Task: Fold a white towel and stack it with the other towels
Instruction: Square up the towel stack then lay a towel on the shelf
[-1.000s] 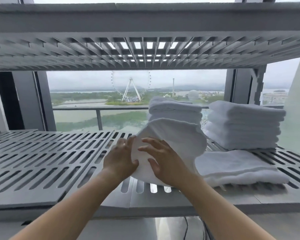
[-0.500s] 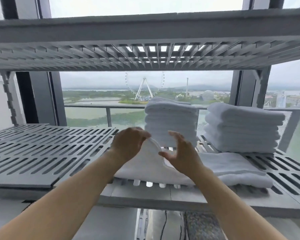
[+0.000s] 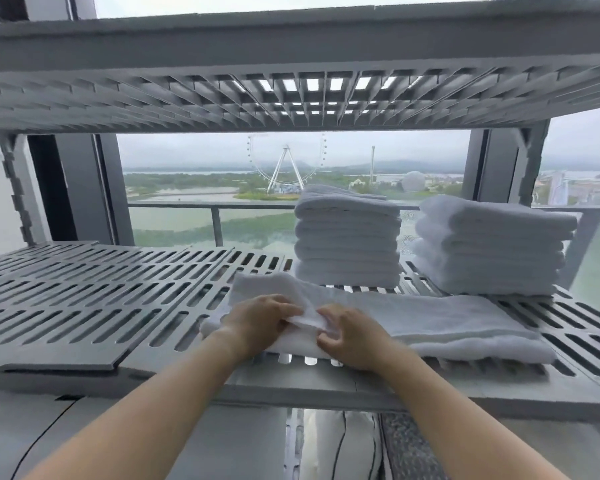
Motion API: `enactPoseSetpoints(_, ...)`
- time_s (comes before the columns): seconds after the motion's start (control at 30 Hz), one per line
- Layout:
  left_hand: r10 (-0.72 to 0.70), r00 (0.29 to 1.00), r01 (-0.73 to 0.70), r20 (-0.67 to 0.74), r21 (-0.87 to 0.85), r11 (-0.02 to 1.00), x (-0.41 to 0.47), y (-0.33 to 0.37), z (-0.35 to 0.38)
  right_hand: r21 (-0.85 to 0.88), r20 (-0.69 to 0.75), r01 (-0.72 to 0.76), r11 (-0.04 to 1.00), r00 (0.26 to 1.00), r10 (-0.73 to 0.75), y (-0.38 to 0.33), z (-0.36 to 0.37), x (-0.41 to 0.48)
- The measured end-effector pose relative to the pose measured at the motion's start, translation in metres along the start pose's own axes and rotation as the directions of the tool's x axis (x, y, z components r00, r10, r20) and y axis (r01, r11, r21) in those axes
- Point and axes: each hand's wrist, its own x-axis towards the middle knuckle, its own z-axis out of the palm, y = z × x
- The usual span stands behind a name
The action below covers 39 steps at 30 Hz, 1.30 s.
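A white towel (image 3: 440, 318) lies long and flat along the front of the grey slatted shelf (image 3: 94, 299). Its left end is bunched up under my hands. My left hand (image 3: 260, 320) pinches a fold of the towel's edge between thumb and fingers. Right beside it, my right hand (image 3: 350, 336) grips the same fold with curled fingers. Behind the towel stand two stacks of folded white towels: one stack (image 3: 347, 240) in the middle, the other stack (image 3: 492, 244) at the right.
An upper slatted shelf (image 3: 291, 95) hangs low overhead. The left half of the lower shelf carries nothing. Behind the shelf is a window with a railing. Grey uprights (image 3: 499, 168) frame the shelf at both sides.
The towel's lifted left end has come down onto the shelf. Both hands dropped with it and now hold its edge close together. The view shifted left and down.
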Motion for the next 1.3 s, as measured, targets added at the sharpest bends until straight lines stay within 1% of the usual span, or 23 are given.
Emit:
enactPoseSetpoints(0.07,0.016,1.0,-0.016,-0.02,0.013,1.0,-0.001,-0.004,-0.001,-0.007,-0.027,-0.045,0.999,0.999,0.045,-0.003,0.003,-0.001)
enactPoseSetpoints(0.17,0.061,0.996,-0.057,-0.07,0.07,0.996,-0.002,-0.012,-0.003,-0.041,-0.123,-0.149,0.988,0.982,0.143,-0.004,0.007,-0.003)
enactPoseSetpoints(0.27,0.093,0.989,-0.085,-0.115,0.078,0.993,-0.001,-0.018,-0.006,-0.057,-0.236,-0.289,0.956,0.934,0.268,0.005,0.0,-0.008)
enactPoseSetpoints(0.37,0.114,0.988,-0.109,-0.108,0.052,0.993,0.004,-0.016,-0.008,-0.035,-0.297,-0.394,0.918,0.881,0.367,0.016,-0.008,-0.02)
enactPoseSetpoints(0.43,0.141,0.985,-0.143,-0.098,-0.021,0.989,0.009,-0.007,-0.007,0.013,-0.316,-0.392,0.92,0.871,0.376,0.015,-0.01,-0.027)
enactPoseSetpoints(0.5,0.173,0.979,-0.183,-0.106,-0.101,0.978,0.014,0.009,-0.005,0.047,-0.321,-0.359,0.932,0.878,0.355,0.012,-0.01,-0.031)
enactPoseSetpoints(0.6,0.233,0.962,-0.249,-0.143,-0.11,0.962,0.027,0.036,-0.003,0.069,-0.299,-0.325,0.943,0.895,0.33,0.016,-0.015,-0.037)
enactPoseSetpoints(0.7,0.238,0.955,-0.26,-0.174,-0.116,0.959,0.042,0.056,0.0,0.072,-0.331,-0.345,0.936,0.877,0.348,0.035,-0.027,-0.047)
enactPoseSetpoints(0.8,0.173,0.937,-0.216,-0.304,-0.117,0.969,0.059,0.069,0.001,0.059,-0.361,-0.362,0.93,0.861,0.358,0.063,-0.045,-0.055)
enactPoseSetpoints(0.83,0.14,0.927,-0.185,-0.349,-0.099,0.978,0.066,0.072,0.0,0.05,-0.358,-0.359,0.932,0.865,0.352,0.072,-0.051,-0.056)
enactPoseSetpoints(0.9,0.068,0.919,-0.106,-0.388,-0.077,0.991,0.077,0.075,-0.001,0.041,-0.357,-0.341,0.939,0.873,0.333,0.089,-0.061,-0.055)
enactPoseSetpoints(1.0,-0.035,0.92,0.006,-0.391,-0.077,0.997,0.091,0.08,0.002,0.009,-0.35,-0.289,0.957,0.896,0.274,0.114,-0.076,-0.05)
enactPoseSetpoints(1.07,-0.08,0.912,0.069,-0.402,-0.042,0.997,0.097,0.086,0.004,-0.009,-0.342,-0.242,0.97,0.913,0.224,0.13,-0.085,-0.045)
enactPoseSetpoints(1.17,-0.141,0.896,0.14,-0.422,-0.033,0.99,0.102,0.09,0.007,0.025,-0.353,-0.169,0.985,0.921,0.167,0.15,-0.094,-0.038)
enactPoseSetpoints(1.23,-0.181,0.91,0.181,-0.372,-0.036,0.983,0.099,0.091,0.01,0.059,-0.291,-0.132,0.99,0.946,0.143,0.156,-0.095,-0.034)
enactPoseSetpoints(1.3,-0.196,0.932,0.211,-0.306,0.015,0.977,0.094,0.091,0.014,0.052,-0.214,-0.109,0.993,0.97,0.118,0.161,-0.091,-0.03)
